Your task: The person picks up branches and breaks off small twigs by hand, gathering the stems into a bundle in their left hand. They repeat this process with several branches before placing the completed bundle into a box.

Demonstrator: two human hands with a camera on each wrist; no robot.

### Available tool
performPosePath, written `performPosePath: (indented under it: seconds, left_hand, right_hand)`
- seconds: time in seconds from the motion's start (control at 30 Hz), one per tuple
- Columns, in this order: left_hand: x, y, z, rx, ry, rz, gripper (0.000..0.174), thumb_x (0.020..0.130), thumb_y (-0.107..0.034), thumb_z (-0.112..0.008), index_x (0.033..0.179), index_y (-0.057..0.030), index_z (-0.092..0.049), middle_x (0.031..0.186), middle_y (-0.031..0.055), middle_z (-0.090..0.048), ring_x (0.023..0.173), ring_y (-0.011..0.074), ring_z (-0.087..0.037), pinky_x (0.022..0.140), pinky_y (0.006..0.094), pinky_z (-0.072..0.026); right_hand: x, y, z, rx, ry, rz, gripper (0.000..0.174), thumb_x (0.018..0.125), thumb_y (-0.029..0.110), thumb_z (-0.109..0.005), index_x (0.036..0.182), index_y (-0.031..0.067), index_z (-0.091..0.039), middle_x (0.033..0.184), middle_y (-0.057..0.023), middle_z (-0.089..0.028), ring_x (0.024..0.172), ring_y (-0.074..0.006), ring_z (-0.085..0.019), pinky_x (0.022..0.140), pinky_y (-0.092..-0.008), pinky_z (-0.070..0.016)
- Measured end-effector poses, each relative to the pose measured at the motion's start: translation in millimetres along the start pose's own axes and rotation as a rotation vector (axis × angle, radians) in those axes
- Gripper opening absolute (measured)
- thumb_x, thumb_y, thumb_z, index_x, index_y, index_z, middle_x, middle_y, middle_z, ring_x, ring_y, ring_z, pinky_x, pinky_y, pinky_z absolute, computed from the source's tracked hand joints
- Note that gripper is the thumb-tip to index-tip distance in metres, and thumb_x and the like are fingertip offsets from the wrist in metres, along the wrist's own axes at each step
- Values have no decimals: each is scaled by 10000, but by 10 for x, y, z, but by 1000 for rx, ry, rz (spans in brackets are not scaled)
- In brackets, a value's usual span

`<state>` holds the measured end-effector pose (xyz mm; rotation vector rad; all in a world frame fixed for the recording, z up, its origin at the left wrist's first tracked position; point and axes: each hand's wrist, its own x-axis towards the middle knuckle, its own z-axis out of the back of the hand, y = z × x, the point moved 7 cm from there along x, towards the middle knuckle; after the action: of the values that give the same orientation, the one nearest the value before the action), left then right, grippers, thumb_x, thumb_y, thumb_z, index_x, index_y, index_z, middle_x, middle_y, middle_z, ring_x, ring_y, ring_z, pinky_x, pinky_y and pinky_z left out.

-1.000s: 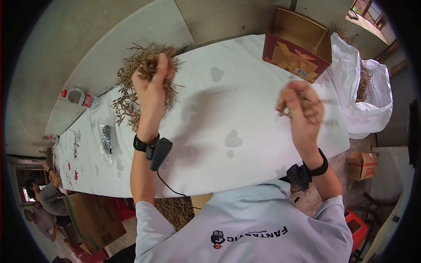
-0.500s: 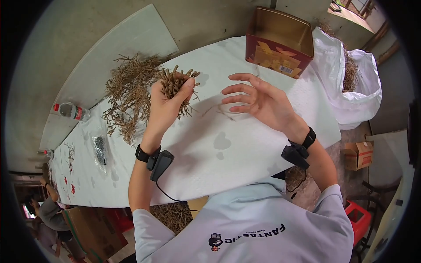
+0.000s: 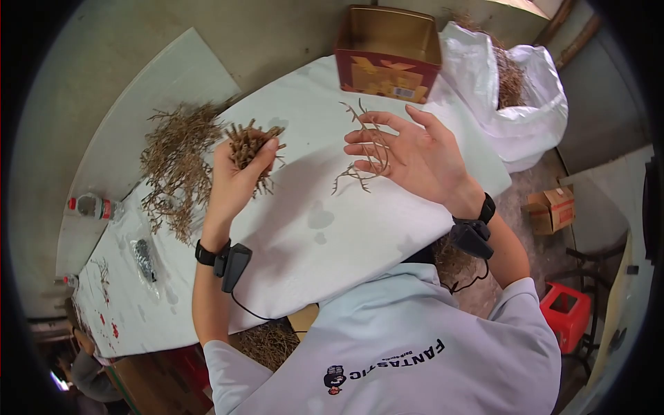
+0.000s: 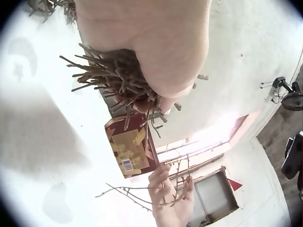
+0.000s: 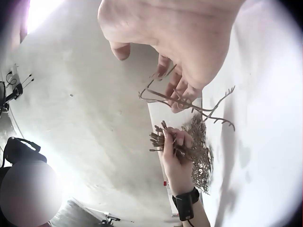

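My left hand (image 3: 238, 185) grips a thick bundle of dry brown twigs (image 3: 247, 143), cut stem ends pointing up past the thumb. Long branching tops (image 3: 176, 166) spread out from behind that hand over the white-covered table. To the right, my right hand (image 3: 425, 155) is raised above the table, its fingers extended and spread. A thin forked twig (image 5: 208, 111) lies across those fingers, its branches hanging past the fingertips. In the left wrist view, the bundle's stems (image 4: 113, 75) stick out beneath the palm.
A red and gold tin box (image 3: 387, 77) stands open at the table's back edge. Beside it, a white sack (image 3: 477, 119) holds more twigs. On the left are a plastic bottle (image 3: 91, 205) and a clear packet (image 3: 144, 260). A red stool (image 3: 564, 315) stands at lower right.
My right hand has uncurled and moved left, with a forked twig now across its fingers. My left hand has moved lower with the bundle, its stem ends in sight. The head view has shifted right.
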<state>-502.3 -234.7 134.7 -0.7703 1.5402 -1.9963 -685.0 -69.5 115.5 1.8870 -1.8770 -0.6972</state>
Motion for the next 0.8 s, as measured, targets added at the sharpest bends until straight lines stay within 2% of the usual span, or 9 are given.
performPosePath:
  seconds: [0.27, 0.37, 0.47, 0.5, 0.6, 0.63, 0.7, 0.73, 0.8]
  left_hand:
    - [-55, -16, -82, 71, 56, 1, 153, 959, -143, -688, 908, -4, -648, 685, -25, -588, 606, 46, -512, 532, 212, -382]
    - [-68, 12, -99, 106, 72, 14, 153, 959, -137, -687, 905, -2, -640, 680, -25, -589, 602, 46, -514, 526, 212, -377]
    - [-88, 21, -142, 149, 123, 11, 139, 954, -127, -691, 924, -3, -636, 695, -16, -599, 611, 47, -523, 531, 212, -386]
    - [-86, 15, -166, 176, 143, 0, 135, 952, -122, -693, 934, -3, -634, 702, -11, -604, 615, 48, -527, 534, 212, -391]
    - [-119, 31, -196, 169, 150, -3, 117, 970, -115, -666, 928, -17, -619, 726, -13, -595, 612, 48, -510, 532, 212, -378]
    - [-138, 21, -204, 168, 146, -8, 111, 980, -112, -652, 925, -24, -611, 738, -14, -591, 611, 49, -501, 532, 212, -372]
    - [-180, -38, -204, 151, 146, -4, 96, 968, -98, -663, 950, -17, -616, 756, -2, -606, 631, 58, -525, 544, 214, -393]
    - [-214, -80, -186, 133, 134, -2, 96, 955, -85, -675, 975, -10, -620, 773, 10, -621, 652, 66, -548, 557, 216, -413]
    - [-300, -161, -138, 117, 118, 4, 109, 943, -72, -687, 1000, -2, -625, 791, 22, -636, 672, 75, -572, 570, 218, -434]
  right_hand:
    - [-1221, 529, 8, -223, -160, 149, 617, 1011, 498, -384, 1367, -3, -447, 1295, -223, -573, 1230, -325, -553, 1035, -454, -431]
    - [-1839, 726, 62, -483, -173, 179, 529, 1020, 431, -422, 1308, -7, -495, 1232, -174, -609, 1153, -277, -593, 978, -409, -464]
    - [-2360, 807, 348, -948, -494, 16, 459, 1026, 411, -469, 1231, 10, -558, 1129, -109, -636, 1041, -198, -615, 902, -350, -494]
    - [-2454, 806, 418, -943, -507, 13, 459, 1026, 411, -469, 1231, 10, -558, 1129, -109, -636, 1041, -198, -615, 902, -350, -494]
    - [-2700, 597, 976, -1226, -614, -335, 455, 1018, 442, -511, 1182, 28, -604, 1059, -55, -640, 960, -145, -602, 835, -297, -498]
    - [-2739, 546, 1158, -1216, -623, -342, 455, 1018, 442, -511, 1182, 28, -604, 1059, -55, -640, 960, -145, -602, 835, -297, -498]
    - [-2783, 365, 1589, -1341, -562, -565, 515, 1000, 514, -522, 1174, 38, -615, 1043, -34, -636, 917, -136, -580, 829, -295, -491]
    - [-2757, 319, 1710, -1335, -565, -571, 515, 1000, 514, -522, 1174, 38, -615, 1043, -34, -636, 917, -136, -580, 829, -295, -491]
    - [-2765, 175, 2030, -1333, -654, -827, 559, 983, 527, -544, 1248, 38, -598, 1113, -58, -623, 973, -162, -575, 840, -305, -487]
